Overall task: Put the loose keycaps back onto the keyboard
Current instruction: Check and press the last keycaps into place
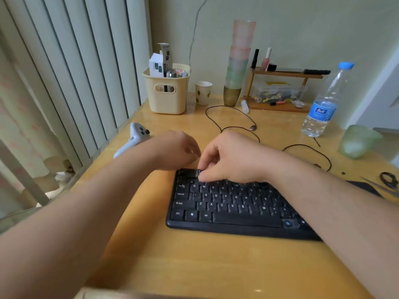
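A black keyboard [233,210] lies on the wooden table [194,262]. Some of its key places show bare blue sockets, one in the number row [191,181] and one in the bottom row [287,223]. My right hand [228,156] is over the keyboard's top-left rows, its fingers curled down and pinching a black keycap [199,172] against the board. My left hand [177,148] sits just beyond the top-left corner with its fingers curled inward. What it holds is hidden.
A white game controller [138,134] lies left of my left arm. A black cable [233,117] loops behind the hands. A cream basket [167,93], a paper cup [203,92], stacked cups [237,65], a small wooden shelf [280,91] and a water bottle [323,104] stand at the back. Scissors [388,180] lie at the right.
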`<act>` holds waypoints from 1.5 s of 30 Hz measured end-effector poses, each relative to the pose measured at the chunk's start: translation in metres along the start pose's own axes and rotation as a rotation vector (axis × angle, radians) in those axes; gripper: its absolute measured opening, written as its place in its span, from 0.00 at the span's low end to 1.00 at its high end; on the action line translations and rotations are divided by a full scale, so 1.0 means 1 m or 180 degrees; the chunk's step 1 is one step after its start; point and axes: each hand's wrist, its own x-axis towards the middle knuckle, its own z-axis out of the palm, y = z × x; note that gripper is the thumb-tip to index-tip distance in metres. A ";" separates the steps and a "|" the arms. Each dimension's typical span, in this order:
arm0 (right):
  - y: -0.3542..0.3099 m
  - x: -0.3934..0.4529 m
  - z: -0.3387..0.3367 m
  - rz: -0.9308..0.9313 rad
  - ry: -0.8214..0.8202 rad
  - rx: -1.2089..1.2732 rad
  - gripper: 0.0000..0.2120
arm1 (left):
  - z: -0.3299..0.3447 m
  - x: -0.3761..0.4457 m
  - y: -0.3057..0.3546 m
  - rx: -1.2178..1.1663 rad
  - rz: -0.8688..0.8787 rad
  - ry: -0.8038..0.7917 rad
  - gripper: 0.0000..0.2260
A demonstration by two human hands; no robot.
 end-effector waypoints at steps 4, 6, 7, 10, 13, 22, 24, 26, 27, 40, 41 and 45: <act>-0.012 0.010 0.008 0.0104 -0.0206 -0.0053 0.04 | 0.000 -0.030 -0.014 0.0182 0.0106 0.0356 0.10; -0.016 0.014 0.010 0.0138 -0.0243 -0.0206 0.04 | 0.013 -0.048 -0.021 -0.0248 0.0110 0.0575 0.08; -0.016 0.015 0.010 0.0142 -0.0257 -0.0240 0.04 | 0.021 -0.054 -0.024 -0.0512 0.0113 0.0696 0.07; -0.012 0.013 0.008 0.0106 -0.0305 -0.0199 0.04 | 0.039 -0.060 -0.031 -0.0875 0.0109 0.1105 0.06; -0.003 0.005 0.004 -0.0009 -0.0210 0.0002 0.03 | 0.045 -0.060 -0.032 -0.0941 0.0160 0.1220 0.07; -0.005 -0.011 0.006 -0.0422 -0.0510 -0.0838 0.16 | 0.047 -0.058 -0.030 -0.0859 0.0337 0.1392 0.08; -0.010 -0.008 0.009 -0.0471 -0.0530 -0.1080 0.16 | 0.048 -0.058 -0.030 -0.0866 0.0364 0.1405 0.08; -0.012 -0.004 0.011 -0.0525 -0.0548 -0.1317 0.15 | 0.048 -0.059 -0.029 -0.0886 0.0371 0.1408 0.09; -0.013 -0.002 0.012 -0.0544 -0.0559 -0.1390 0.14 | 0.048 -0.059 -0.029 -0.0891 0.0369 0.1403 0.09; -0.012 0.001 0.011 -0.0567 0.0215 -0.1001 0.07 | 0.044 -0.060 -0.021 -0.1227 0.0412 0.1359 0.05; -0.010 0.001 0.012 -0.0562 0.0403 -0.0911 0.06 | 0.043 -0.060 -0.020 -0.1439 0.0369 0.1317 0.07; -0.007 0.004 0.021 -0.0534 0.0662 -0.0973 0.04 | 0.043 -0.061 -0.016 -0.1720 0.0207 0.1063 0.07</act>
